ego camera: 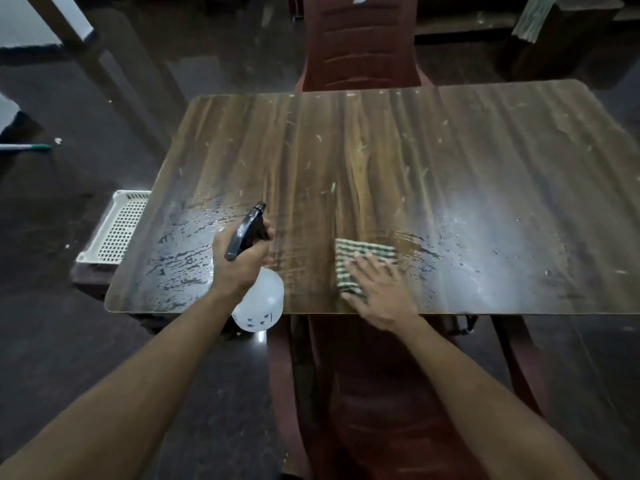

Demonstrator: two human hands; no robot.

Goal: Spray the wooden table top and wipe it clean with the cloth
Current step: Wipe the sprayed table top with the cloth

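The wooden table top (398,161) fills the middle of the view, with wet patches near its front edge and pale specks scattered across it. My left hand (239,261) grips the neck of a white spray bottle (259,303) with a black trigger head, its nozzle pointing away over the wet left part of the table. A green-and-white checked cloth (363,252) lies flat near the front centre. My right hand (381,292) rests on its near half with fingers spread flat.
A dark red plastic chair (360,43) stands behind the far edge. Another red chair (381,393) sits below me at the near edge. A white perforated basket (117,230) rests on a low stand left of the table. The floor is dark.
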